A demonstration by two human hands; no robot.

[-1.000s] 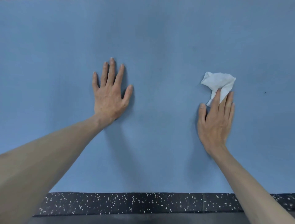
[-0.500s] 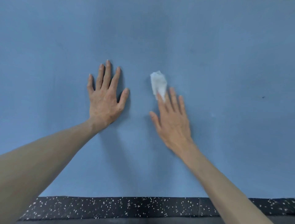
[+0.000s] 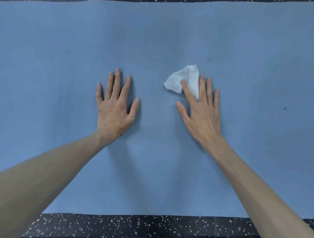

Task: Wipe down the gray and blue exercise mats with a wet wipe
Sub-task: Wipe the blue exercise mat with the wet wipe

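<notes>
The blue exercise mat point(image 3: 156, 178) fills almost the whole view. My left hand point(image 3: 115, 108) lies flat on it, palm down, fingers spread, holding nothing. My right hand point(image 3: 202, 112) is also flat on the mat, to the right of the left one. Its fingertips press a crumpled white wet wipe point(image 3: 183, 79) against the mat; part of the wipe is hidden under the fingers. No gray mat is in view.
Black speckled rubber floor point(image 3: 153, 226) runs along the mat's near edge, and a thin strip of it point(image 3: 203, 1) shows past the far edge. A small dark speck point(image 3: 285, 108) sits on the mat at the right.
My right hand swept the wipe left toward my left hand, then back a little to the right. The left hand stayed planted. The view shifted, so the mat's far edge now shows.
</notes>
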